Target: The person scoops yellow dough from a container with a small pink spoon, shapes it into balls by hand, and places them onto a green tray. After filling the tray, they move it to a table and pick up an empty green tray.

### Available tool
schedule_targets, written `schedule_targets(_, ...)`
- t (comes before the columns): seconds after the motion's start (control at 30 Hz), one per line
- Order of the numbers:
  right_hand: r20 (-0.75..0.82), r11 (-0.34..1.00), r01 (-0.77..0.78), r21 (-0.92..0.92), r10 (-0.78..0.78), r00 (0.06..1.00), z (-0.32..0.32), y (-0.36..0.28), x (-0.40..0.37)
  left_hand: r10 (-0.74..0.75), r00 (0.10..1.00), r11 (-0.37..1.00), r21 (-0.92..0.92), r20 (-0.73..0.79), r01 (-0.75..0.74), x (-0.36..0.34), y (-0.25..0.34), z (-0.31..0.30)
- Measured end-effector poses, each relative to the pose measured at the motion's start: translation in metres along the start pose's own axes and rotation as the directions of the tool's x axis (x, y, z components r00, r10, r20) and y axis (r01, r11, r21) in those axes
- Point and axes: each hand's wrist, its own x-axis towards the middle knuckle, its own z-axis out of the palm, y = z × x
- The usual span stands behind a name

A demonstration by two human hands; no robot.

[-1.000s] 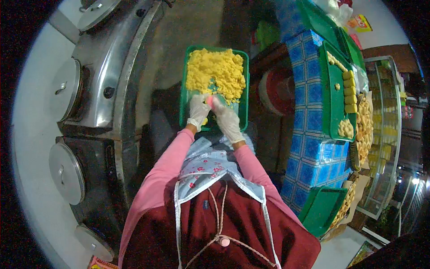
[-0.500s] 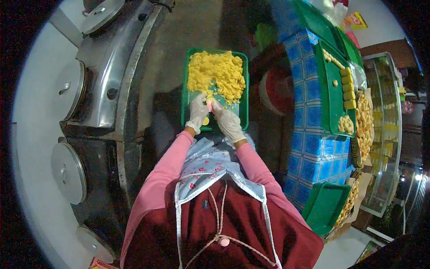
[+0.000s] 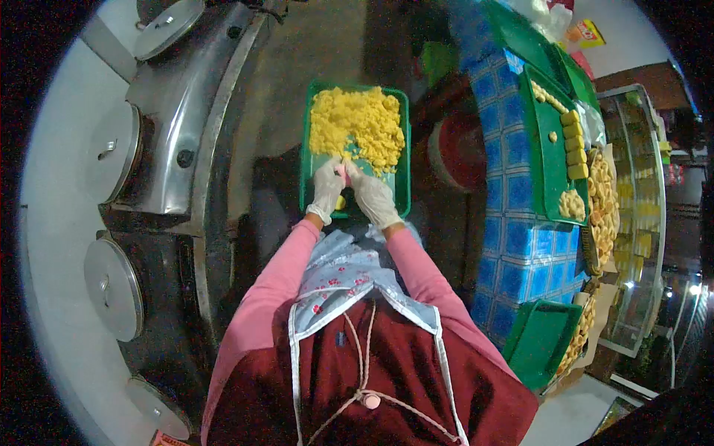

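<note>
My left hand [image 3: 326, 187] and my right hand [image 3: 373, 199], both in thin white gloves, meet over the near half of a green tray [image 3: 406, 189]. Their fingers are pinched together around a small pink piece [image 3: 341, 172]; its kind is mostly hidden by the fingertips. Beyond them, a loose heap of yellow crumbly mixture [image 3: 357, 123] fills the far part of the tray. A yellow piece [image 3: 340, 203] lies on the tray bottom between my wrists, partly covered.
At the right, a blue checked table [image 3: 506, 201] carries another green tray [image 3: 547, 182] with yellow blocks [image 3: 575, 145] and pale dough [image 3: 572, 206]. Light brown pastries [image 3: 602, 197] lie beside it. Round metal lids [image 3: 111, 290] and a steel counter [image 3: 175, 126] line the left.
My hands have drawn closer together and shifted slightly left. The yellow visible at the fingertips before is now hidden, with a bit of pink still showing.
</note>
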Motion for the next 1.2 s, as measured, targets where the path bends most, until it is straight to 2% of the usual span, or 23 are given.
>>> schedule_targets(0.1, 0.036, 0.999, -0.019, 0.031, 0.018, 0.999, -0.011, 0.002, -0.015, 0.002, 0.998, 1.000, 0.024, 0.055, -0.004, 0.003, -0.008, 0.001)
schedule_targets(0.2, 0.093, 0.997, -0.071, -0.017, 0.072, 0.993, -0.031, 0.003, -0.026, 0.123, 0.990, 0.979, 0.153, 0.073, -0.133, 0.010, -0.017, 0.003)
schedule_targets(0.23, 0.063, 0.998, -0.052, -0.018, 0.053, 0.997, -0.030, 0.009, -0.030, 0.167, 0.982, 0.964, 0.193, 0.089, -0.181, 0.012, -0.014, 0.005)
schedule_targets(0.27, 0.028, 0.999, -0.035, -0.022, 0.035, 0.999, -0.030, 0.015, -0.033, 0.145, 0.983, 0.950, 0.260, 0.112, -0.170, 0.013, -0.010, 0.009)
schedule_targets(0.37, -0.010, 0.999, -0.037, -0.031, 0.037, 0.999, -0.025, 0.030, -0.039, 0.318, 0.913, 0.789, 0.463, 0.255, -0.403, 0.022, -0.016, 0.019)
schedule_targets(0.4, -0.016, 0.999, -0.032, -0.017, 0.031, 0.999, -0.026, 0.032, -0.037, 0.337, 0.908, 0.707, 0.571, 0.248, -0.418, 0.022, -0.012, 0.021)
schedule_targets(0.43, -0.020, 1.000, -0.023, -0.002, 0.023, 1.000, -0.026, 0.032, -0.036, 0.322, 0.910, 0.715, 0.563, 0.261, -0.414, 0.022, -0.009, 0.020)
schedule_targets(0.53, -0.267, 0.957, -0.009, -0.290, -0.072, 0.961, -0.038, 0.017, -0.030, 0.267, 0.923, 0.721, 0.578, 0.278, -0.382, 0.025, -0.005, 0.012)
schedule_targets(0.6, -0.244, 0.982, -0.068, -0.175, 0.024, 0.970, -0.015, 0.017, -0.013, 0.223, 0.934, 0.691, 0.631, 0.278, -0.353, 0.025, -0.006, 0.003)
schedule_targets(0.63, -0.225, 0.988, -0.104, -0.114, 0.076, 0.971, -0.010, 0.011, -0.004, 0.291, 0.924, 0.680, 0.625, 0.249, -0.383, 0.026, -0.019, 0.003)
schedule_targets(0.67, -0.178, 0.898, -0.201, 0.392, 0.288, 0.941, -0.005, 0.004, 0.005, 0.358, 0.907, 0.666, 0.620, 0.222, -0.414, 0.025, -0.031, 0.004)
schedule_targets(0.7, -0.127, 0.861, -0.236, 0.450, 0.323, 0.938, -0.001, 0.001, 0.013, 0.428, 0.883, 0.649, 0.615, 0.193, -0.448, 0.026, -0.039, 0.004)
schedule_targets(0.73, -0.073, 0.821, -0.271, 0.503, 0.353, 0.933, 0.005, 0.001, 0.019, 0.418, 0.889, 0.679, 0.586, 0.188, -0.443, 0.020, -0.033, 0.001)
schedule_targets(0.77, -0.020, 0.779, -0.302, 0.549, 0.374, 0.927, 0.010, 0.000, 0.028, 0.397, 0.900, 0.678, 0.603, 0.179, -0.420, 0.016, -0.025, 0.000)
schedule_targets(0.8, 0.030, 0.772, -0.390, 0.502, 0.436, 0.900, 0.016, -0.002, 0.038, 0.378, 0.911, 0.678, 0.621, 0.166, -0.394, 0.015, -0.022, 0.001)
schedule_targets(0.83, 0.010, 0.795, -0.377, 0.476, 0.424, 0.906, 0.020, -0.002, 0.041, 0.355, 0.923, 0.678, 0.638, 0.150, -0.365, 0.013, -0.020, 0.000)
schedule_targets(0.97, -0.056, 0.848, -0.318, 0.424, 0.375, 0.925, 0.027, -0.004, 0.039, 0.414, 0.901, 0.702, 0.583, 0.132, -0.408, 0.002, -0.015, -0.004)
schedule_targets(1.0, -0.072, 0.855, -0.298, 0.424, 0.360, 0.930, 0.027, -0.003, 0.038, 0.381, 0.916, 0.726, 0.572, 0.128, -0.382, -0.001, -0.010, -0.006)
schedule_targets(1.07, 0.093, 0.564, -0.345, 0.751, 0.427, 0.900, 0.026, 0.000, 0.037, 0.311, 0.943, 0.769, 0.551, 0.118, -0.323, -0.008, 0.002, -0.013)
schedule_targets(1.1, 0.184, 0.370, -0.357, 0.858, 0.429, 0.884, 0.025, 0.001, 0.037, 0.362, 0.932, 0.788, 0.527, 0.020, -0.317, -0.007, 0.002, -0.017)
schedule_targets(1.13, 0.181, 0.353, -0.363, 0.863, 0.455, 0.872, 0.024, 0.002, 0.034, 0.404, 0.912, 0.806, 0.501, -0.076, -0.315, -0.007, 0.001, -0.022)
schedule_targets(1.17, 0.020, 0.577, -0.246, 0.779, 0.368, 0.929, 0.025, 0.001, 0.032, 0.439, 0.882, 0.821, 0.475, -0.170, -0.317, -0.007, 0.000, -0.027)
schedule_targets(1.2, -0.117, 0.759, -0.116, 0.640, 0.246, 0.962, 0.025, -0.002, 0.028, 0.414, 0.893, 0.833, 0.468, -0.175, -0.295, 0.003, -0.010, -0.030)
